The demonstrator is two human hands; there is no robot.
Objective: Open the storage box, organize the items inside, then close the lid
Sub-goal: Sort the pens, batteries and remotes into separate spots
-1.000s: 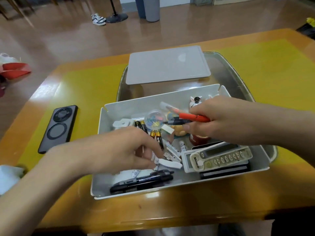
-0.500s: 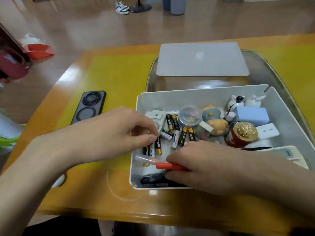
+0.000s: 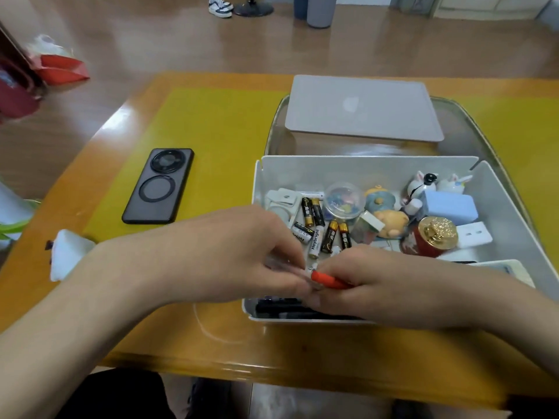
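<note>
The open white storage box stands on the table with its grey lid lying flat behind it. Inside are several batteries, a clear round tub of clips, small figurines, a blue block and a red jar with a gold top. My right hand grips an orange-red pen over the box's near left corner. My left hand pinches the pen's clear end. Dark pens lie under both hands along the front wall.
A black phone lies on the yellow mat left of the box. A clear tray holds the box and lid. White crumpled paper sits near the table's left edge. Shoes and a stand are on the floor beyond.
My right hand carried the orange-red pen from the middle of the box down to its near left corner. My left hand has closed in and taken the pen's clear end.
</note>
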